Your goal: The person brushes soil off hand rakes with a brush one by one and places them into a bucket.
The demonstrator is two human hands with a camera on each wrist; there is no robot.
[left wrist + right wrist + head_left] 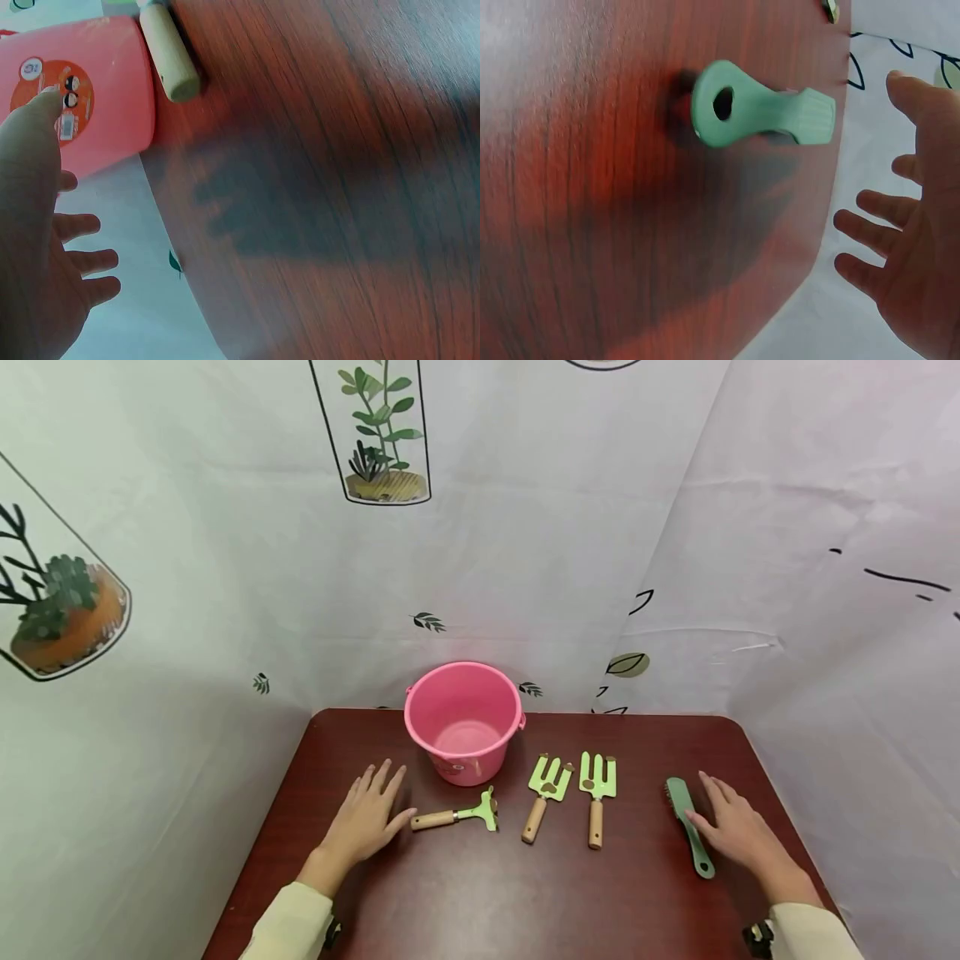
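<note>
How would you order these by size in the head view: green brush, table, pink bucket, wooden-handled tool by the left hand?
1. Table
2. Pink bucket
3. Green brush and wooden-handled tool: these look too close in overall size to rank surely.

Rake point(169, 56) cropped in left wrist view, bucket point(120, 82) sticker point(81, 109) lettering blurred, brush point(687, 822) underside mostly hidden

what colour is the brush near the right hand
The brush is green, clearest in the right wrist view.
</note>
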